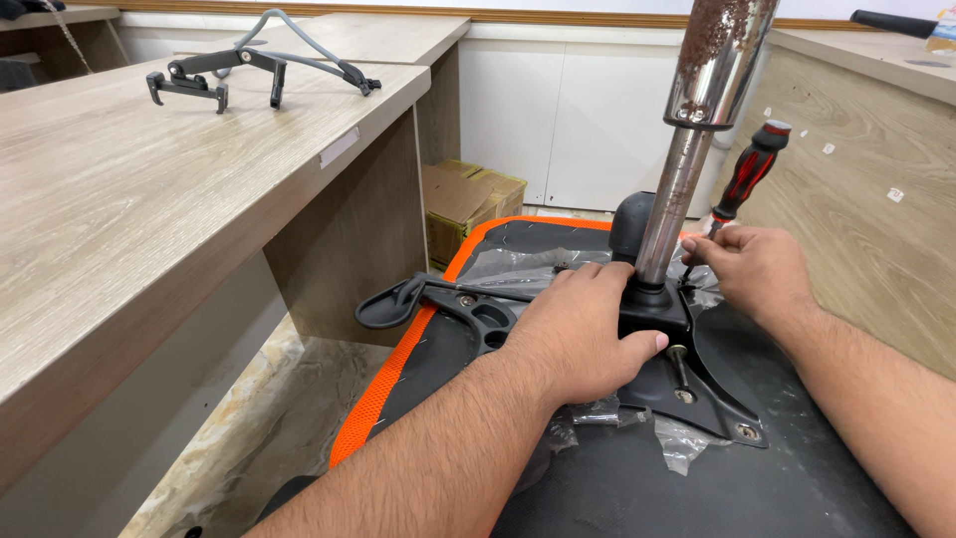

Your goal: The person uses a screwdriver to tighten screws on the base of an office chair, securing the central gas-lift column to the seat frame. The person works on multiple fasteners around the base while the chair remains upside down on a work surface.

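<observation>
An upturned office chair seat, black with an orange mesh edge, lies before me. A black metal mechanism plate is bolted to its underside, with a rusty chrome gas cylinder standing up from it. My left hand grips the black housing at the foot of the cylinder. My right hand holds a red-and-black screwdriver, tip down at the plate beside the cylinder. A black lever handle sticks out to the left.
A wooden desk stands at the left, with a grey and black chair armrest bracket on it. A cardboard box sits on the floor behind. A wooden panel rises at the right. Torn clear plastic clings to the seat.
</observation>
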